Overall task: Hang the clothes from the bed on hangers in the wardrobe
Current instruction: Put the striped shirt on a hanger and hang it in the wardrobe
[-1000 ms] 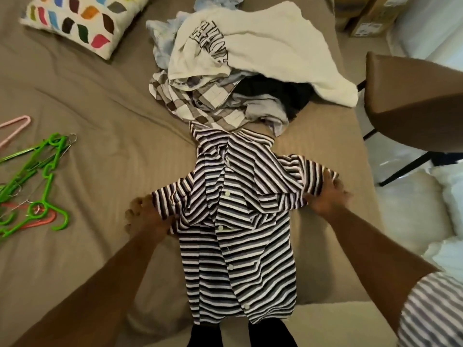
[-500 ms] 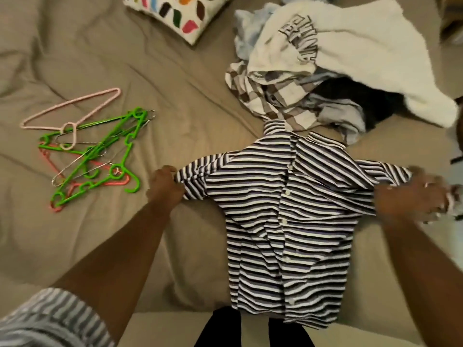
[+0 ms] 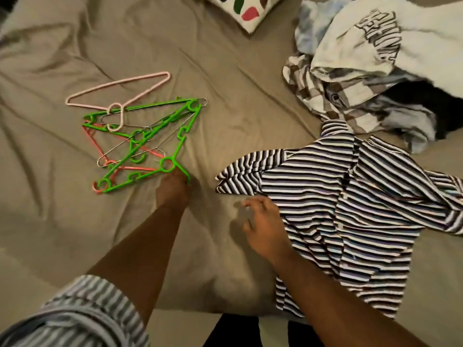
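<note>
Shirt [image 3: 350, 196] lengthwise, collar [image 3: 334, 128] toward clothes pile [image 3: 363, 71]

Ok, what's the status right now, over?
Left hand on green hanger hook, grip hidden; right hand open, empty. Striped shirt spread on bed. Green one tangled with other hangers.

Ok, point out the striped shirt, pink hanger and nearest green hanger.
striped shirt [image 3: 350, 209]: head view, chest panel.
pink hanger [image 3: 117, 85]: head view, upper bar.
nearest green hanger [image 3: 176, 152]: head view, arm above ring.
</note>
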